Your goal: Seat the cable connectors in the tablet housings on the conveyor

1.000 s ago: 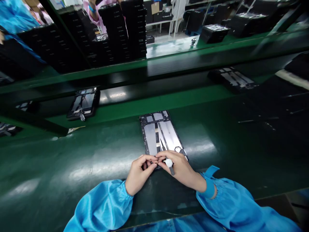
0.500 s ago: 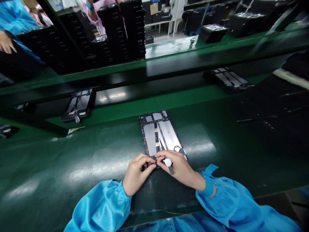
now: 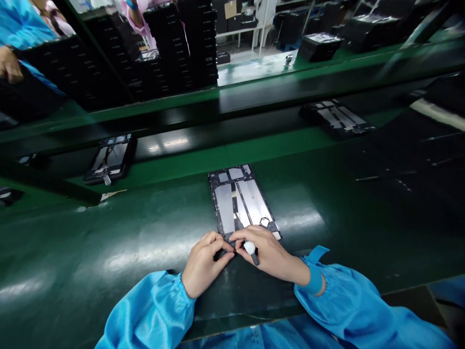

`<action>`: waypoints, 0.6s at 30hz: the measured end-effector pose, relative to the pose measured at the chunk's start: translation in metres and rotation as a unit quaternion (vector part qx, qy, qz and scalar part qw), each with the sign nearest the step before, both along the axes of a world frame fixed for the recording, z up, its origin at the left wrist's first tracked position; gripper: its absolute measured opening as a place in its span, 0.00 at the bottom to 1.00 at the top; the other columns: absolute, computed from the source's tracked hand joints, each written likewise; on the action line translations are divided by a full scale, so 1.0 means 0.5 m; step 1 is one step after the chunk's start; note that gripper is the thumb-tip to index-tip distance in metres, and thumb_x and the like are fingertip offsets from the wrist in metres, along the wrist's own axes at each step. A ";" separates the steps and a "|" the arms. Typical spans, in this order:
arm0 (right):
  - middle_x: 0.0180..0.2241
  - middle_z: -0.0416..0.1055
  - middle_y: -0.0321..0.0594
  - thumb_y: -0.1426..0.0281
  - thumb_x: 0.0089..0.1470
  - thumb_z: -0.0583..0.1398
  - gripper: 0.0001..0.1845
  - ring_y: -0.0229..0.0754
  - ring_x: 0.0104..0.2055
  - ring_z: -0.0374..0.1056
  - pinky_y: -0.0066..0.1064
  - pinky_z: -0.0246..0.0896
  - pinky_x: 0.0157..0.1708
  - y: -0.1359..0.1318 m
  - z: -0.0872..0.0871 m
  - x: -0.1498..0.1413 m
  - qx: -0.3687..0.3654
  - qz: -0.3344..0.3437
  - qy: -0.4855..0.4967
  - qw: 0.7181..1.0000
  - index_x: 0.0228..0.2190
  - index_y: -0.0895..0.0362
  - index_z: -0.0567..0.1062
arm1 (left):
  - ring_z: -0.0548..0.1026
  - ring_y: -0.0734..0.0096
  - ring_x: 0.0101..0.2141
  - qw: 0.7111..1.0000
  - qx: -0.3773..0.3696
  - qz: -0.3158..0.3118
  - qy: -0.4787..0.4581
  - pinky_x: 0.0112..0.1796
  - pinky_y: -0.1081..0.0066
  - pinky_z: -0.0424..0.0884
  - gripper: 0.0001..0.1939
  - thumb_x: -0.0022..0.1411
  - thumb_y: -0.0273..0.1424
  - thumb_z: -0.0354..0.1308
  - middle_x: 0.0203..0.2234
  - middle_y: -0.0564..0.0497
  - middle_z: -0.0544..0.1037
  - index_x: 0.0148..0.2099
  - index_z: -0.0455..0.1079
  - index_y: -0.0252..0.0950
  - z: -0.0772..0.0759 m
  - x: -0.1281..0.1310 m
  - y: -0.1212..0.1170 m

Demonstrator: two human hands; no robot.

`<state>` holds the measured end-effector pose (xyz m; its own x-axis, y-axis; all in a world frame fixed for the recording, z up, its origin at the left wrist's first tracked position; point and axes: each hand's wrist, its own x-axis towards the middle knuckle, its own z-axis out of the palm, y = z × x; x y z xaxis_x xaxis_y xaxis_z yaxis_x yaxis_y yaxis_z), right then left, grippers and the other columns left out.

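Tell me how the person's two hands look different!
The right hand grips a small white-handled tool, but the left hand shows no tool. The right hand's sleeve has a loose blue strap; the left hand's sleeve has none. Both hands meet at the tablet panel.

Tablet frame [image 3: 240,203] on workbench [image 3: 90,242], stacked trays [image 3: 181,48] behind

Nothing legible anywhere in my view. Pale paper slip [image 3: 112,194] on green surface [image 3: 65,242], off to my left, too small and blurred to read. White grip of tool [image 3: 250,248] in my right hand [image 3: 269,254]: no readable marking.
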<state>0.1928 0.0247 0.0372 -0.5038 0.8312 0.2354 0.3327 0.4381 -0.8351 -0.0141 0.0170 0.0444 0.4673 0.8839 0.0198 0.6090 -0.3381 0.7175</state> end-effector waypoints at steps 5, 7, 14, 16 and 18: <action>0.33 0.72 0.37 0.80 0.56 0.57 0.16 0.40 0.36 0.66 0.31 0.59 0.38 -0.004 -0.006 -0.004 0.019 0.002 0.009 1.000 0.45 0.55 0.70 | 0.67 0.74 0.35 0.988 0.132 -0.027 0.078 0.35 0.74 0.64 0.07 0.67 0.31 0.52 0.34 0.51 0.70 0.41 0.72 0.37 0.008 0.000 -0.018; 0.33 0.72 0.37 0.81 0.56 0.57 0.16 0.40 0.36 0.66 0.31 0.59 0.37 -0.005 -0.007 -0.005 0.026 0.001 0.009 1.000 0.46 0.55 0.70 | 0.66 0.72 0.35 0.965 0.218 -0.050 0.138 0.34 0.72 0.63 0.09 0.69 0.29 0.50 0.36 0.50 0.71 0.45 0.71 0.36 0.010 -0.003 -0.029; 0.33 0.72 0.38 0.82 0.55 0.56 0.18 0.40 0.35 0.65 0.32 0.59 0.36 -0.004 -0.010 -0.004 0.025 -0.001 0.006 1.000 0.46 0.55 0.69 | 0.67 0.68 0.41 0.937 0.303 -0.078 0.155 0.39 0.69 0.65 0.16 0.69 0.24 0.47 0.45 0.46 0.72 0.56 0.66 0.32 -0.004 -0.026 -0.046; 0.33 0.72 0.38 0.82 0.55 0.57 0.18 0.40 0.35 0.65 0.32 0.59 0.37 -0.005 -0.010 -0.004 0.025 0.000 0.007 1.000 0.46 0.55 0.69 | 0.67 0.69 0.42 0.945 0.293 -0.064 0.129 0.40 0.70 0.65 0.16 0.68 0.24 0.51 0.45 0.47 0.72 0.56 0.66 0.34 -0.009 -0.031 -0.045; 0.33 0.72 0.38 0.82 0.55 0.56 0.19 0.40 0.35 0.66 0.32 0.59 0.37 -0.005 -0.008 -0.004 0.028 0.002 0.012 1.000 0.47 0.55 0.69 | 0.68 0.70 0.41 0.944 0.298 -0.069 0.125 0.40 0.70 0.65 0.15 0.68 0.25 0.50 0.45 0.48 0.72 0.55 0.67 0.36 -0.012 -0.034 -0.043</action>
